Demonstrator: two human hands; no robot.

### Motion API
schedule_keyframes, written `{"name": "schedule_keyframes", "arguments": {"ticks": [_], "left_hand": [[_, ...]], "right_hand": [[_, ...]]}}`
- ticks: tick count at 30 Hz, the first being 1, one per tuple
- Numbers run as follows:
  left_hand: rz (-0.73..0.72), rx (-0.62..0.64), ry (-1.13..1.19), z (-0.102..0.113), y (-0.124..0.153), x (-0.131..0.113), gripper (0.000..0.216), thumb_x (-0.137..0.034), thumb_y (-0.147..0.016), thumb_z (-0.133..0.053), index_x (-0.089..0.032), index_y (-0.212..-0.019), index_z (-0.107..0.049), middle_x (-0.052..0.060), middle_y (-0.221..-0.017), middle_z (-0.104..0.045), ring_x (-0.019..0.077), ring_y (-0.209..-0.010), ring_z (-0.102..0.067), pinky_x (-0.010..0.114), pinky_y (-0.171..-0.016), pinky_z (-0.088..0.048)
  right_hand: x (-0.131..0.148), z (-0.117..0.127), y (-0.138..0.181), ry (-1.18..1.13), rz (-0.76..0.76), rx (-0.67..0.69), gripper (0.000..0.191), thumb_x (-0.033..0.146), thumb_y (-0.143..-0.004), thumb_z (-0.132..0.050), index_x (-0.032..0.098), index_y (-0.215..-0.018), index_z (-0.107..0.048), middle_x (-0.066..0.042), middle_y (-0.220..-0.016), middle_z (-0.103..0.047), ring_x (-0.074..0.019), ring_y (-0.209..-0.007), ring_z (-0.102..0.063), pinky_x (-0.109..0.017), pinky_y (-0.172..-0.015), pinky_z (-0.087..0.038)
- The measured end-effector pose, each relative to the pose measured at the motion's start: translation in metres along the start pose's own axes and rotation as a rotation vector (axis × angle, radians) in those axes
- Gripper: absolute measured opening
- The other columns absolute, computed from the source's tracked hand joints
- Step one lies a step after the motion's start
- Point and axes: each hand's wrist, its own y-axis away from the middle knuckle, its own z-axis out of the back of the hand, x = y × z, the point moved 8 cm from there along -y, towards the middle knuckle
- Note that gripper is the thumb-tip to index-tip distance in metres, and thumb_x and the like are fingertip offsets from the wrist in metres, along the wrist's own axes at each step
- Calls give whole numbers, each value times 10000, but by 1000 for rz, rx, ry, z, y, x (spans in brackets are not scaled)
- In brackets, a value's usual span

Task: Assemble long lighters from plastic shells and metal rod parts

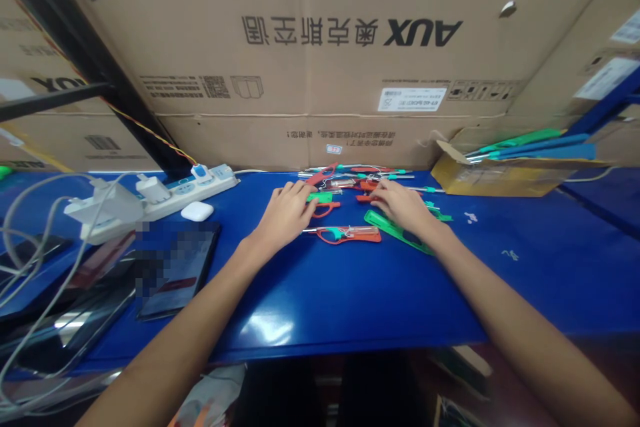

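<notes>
My left hand (287, 213) is closed, its fingers curled at the end of a green lighter part (324, 197) on the blue table. Just past those fingers lies an orange trigger guard (327, 209). My right hand (403, 203) is closed with its fingertips on an orange-red stick lighter (365, 198); the palm hides much of it. Nearer me, an orange stick lighter (363, 234) with a metal tube lies flat between the hands. A green stick lighter (390, 228) rests partly under my right wrist. Behind the hands, several more lighters (355, 172) lie in a loose pile.
A small open carton (475, 177) of blue and green lighters stands at the right. On the left are a white power strip (175, 197) with chargers, a white earphone case (197, 211), phones (183, 273) and cables. A large cardboard box (310, 80) rises behind the table.
</notes>
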Motion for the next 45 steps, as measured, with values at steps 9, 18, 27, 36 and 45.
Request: {"name": "schedule_keyframes", "arguments": {"ticks": [9,18,27,36,45], "left_hand": [[-241,-125,189,17,4,-25,311,-358,-1075,-412,-216,-1263,-615,77,-1333,-656,261,-1258,-552,452,-1078,-397],[-352,-154,359,16,8,-38,386,-321,-1070,-459,-255,-1448,-502,74,-1275,-701,232,-1177,-655,433,-1028,-502],[-450,110,238,-9,13,-36,342,-271,-1060,-466,-219,-1365,-612,93,-1401,-636,241,-1256,-610,435,-1067,-486],[-453,169,166,-9,10,-25,227,-336,-1006,-594,-221,-1115,-757,75,-1190,-738,264,-1124,-630,420,-986,-474],[-365,392,288,-21,12,-7,232,-382,-925,-715,-233,-1090,-781,62,-1097,-748,244,-1094,-634,359,-947,-464]], "right_hand": [[-2,93,25,-613,-187,-524,243,476,-931,-636,237,-957,-671,-40,-821,-702,-215,-726,-654,-366,-685,-523],[23,77,18,-958,-177,-328,439,535,-811,-764,228,-1103,-653,-52,-943,-765,-232,-802,-720,-370,-704,-599],[20,57,20,-342,139,17,340,485,-946,-638,265,-1199,-696,-68,-1187,-735,-283,-1050,-681,-399,-874,-532],[39,31,24,-179,168,263,235,436,-948,-655,247,-1062,-736,-59,-1065,-744,-258,-943,-688,-339,-736,-481],[57,25,25,-177,164,374,275,435,-945,-668,188,-1038,-745,-68,-990,-732,-249,-897,-682,-331,-693,-431]]}}
